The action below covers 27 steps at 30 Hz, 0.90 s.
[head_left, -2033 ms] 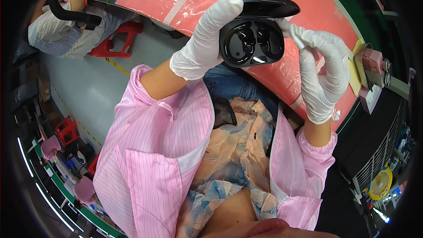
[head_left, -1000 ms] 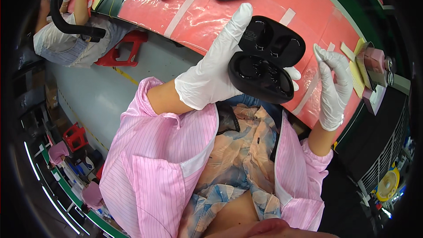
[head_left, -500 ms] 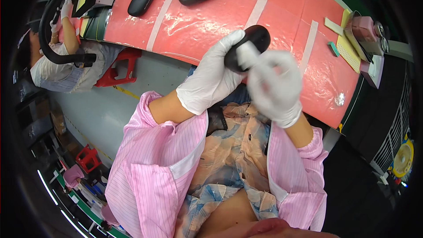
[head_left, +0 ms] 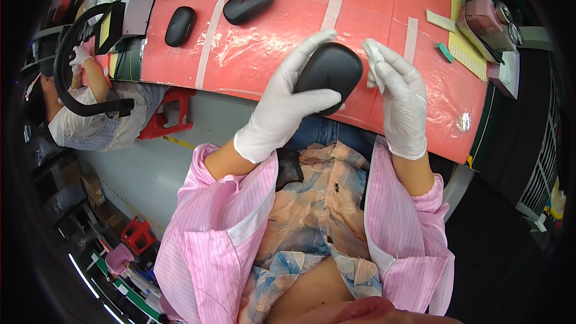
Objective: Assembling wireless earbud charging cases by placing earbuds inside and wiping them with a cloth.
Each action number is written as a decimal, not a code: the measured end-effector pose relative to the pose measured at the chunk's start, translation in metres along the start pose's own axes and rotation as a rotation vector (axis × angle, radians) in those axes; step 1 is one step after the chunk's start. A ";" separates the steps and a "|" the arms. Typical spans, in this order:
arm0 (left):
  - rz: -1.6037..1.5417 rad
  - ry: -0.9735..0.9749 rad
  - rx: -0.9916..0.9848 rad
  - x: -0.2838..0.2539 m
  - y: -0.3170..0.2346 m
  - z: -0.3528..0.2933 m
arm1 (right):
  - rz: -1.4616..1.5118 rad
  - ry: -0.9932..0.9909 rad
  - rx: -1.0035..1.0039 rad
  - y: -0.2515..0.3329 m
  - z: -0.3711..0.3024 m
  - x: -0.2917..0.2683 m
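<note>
My gloved left hand [head_left: 288, 99] grips an oval black case [head_left: 331, 71], with the thumb across its near side and fingers along the far left edge. The case is held over the front edge of the table, its broad smooth face up. To its right and apart from it, my gloved right hand [head_left: 401, 93] pinches a small crumpled white cloth [head_left: 375, 63]. Farther left on the red tabletop [head_left: 288, 42] lie more black cases, among them one large case [head_left: 248, 4] and a smaller-looking one [head_left: 180, 26].
At the table's right stand a metal holder with pink contents [head_left: 480, 18], a yellow pad [head_left: 468, 54] and a small green block [head_left: 444, 53]. A black flexible hose [head_left: 60, 78] curves at the left. Beyond it, a gloved co-worker [head_left: 90, 102] sits by a red stool [head_left: 171, 117].
My right hand has pulled the cloth off the case and moved right. The case has turned in my left hand, which now holds it with the thumb on top.
</note>
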<state>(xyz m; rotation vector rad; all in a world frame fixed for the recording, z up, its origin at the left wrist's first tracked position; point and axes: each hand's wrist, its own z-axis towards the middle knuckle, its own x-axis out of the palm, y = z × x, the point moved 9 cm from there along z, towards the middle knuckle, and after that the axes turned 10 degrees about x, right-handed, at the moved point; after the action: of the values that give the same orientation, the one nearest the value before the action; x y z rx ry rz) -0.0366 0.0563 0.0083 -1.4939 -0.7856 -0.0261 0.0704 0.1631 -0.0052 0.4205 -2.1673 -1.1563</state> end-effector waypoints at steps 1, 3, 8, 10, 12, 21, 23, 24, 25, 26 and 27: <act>-0.001 0.001 0.001 -0.003 0.007 0.000 | -0.001 0.000 -0.002 -0.003 0.000 -0.002; 0.772 0.013 0.528 0.001 -0.029 -0.004 | 0.096 0.143 0.249 -0.032 -0.001 0.007; 1.102 -0.022 0.679 0.008 -0.048 -0.010 | -1.003 -0.042 -0.856 0.033 -0.046 0.061; 1.169 0.020 0.597 0.009 -0.048 -0.009 | -1.115 -0.004 -0.894 0.029 -0.058 0.078; 1.158 0.007 0.687 0.008 -0.054 -0.013 | -0.979 -0.069 -0.852 0.034 -0.051 0.067; 1.166 -0.026 0.886 0.021 -0.074 -0.024 | 0.059 0.150 -0.050 -0.003 -0.014 0.042; 1.225 -0.039 0.887 0.024 -0.079 -0.025 | -0.334 -0.037 -0.250 0.018 -0.018 0.030; 1.280 -0.041 0.820 0.023 -0.077 -0.024 | -0.779 -0.001 -0.679 0.041 -0.042 0.055; 1.333 -0.040 0.754 0.021 -0.074 -0.022 | -1.221 0.036 -1.110 0.042 -0.073 0.084; 1.330 -0.038 0.755 0.020 -0.074 -0.021 | -1.223 0.034 -1.110 0.044 -0.076 0.085; 1.290 -0.003 0.809 0.023 -0.075 -0.021 | -1.216 0.000 -1.104 0.047 -0.079 0.085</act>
<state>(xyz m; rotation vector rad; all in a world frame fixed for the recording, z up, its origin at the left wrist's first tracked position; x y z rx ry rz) -0.0457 0.0378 0.0872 -0.9655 0.2855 1.1193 0.0607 0.0943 0.0986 1.2087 -0.7835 -2.6615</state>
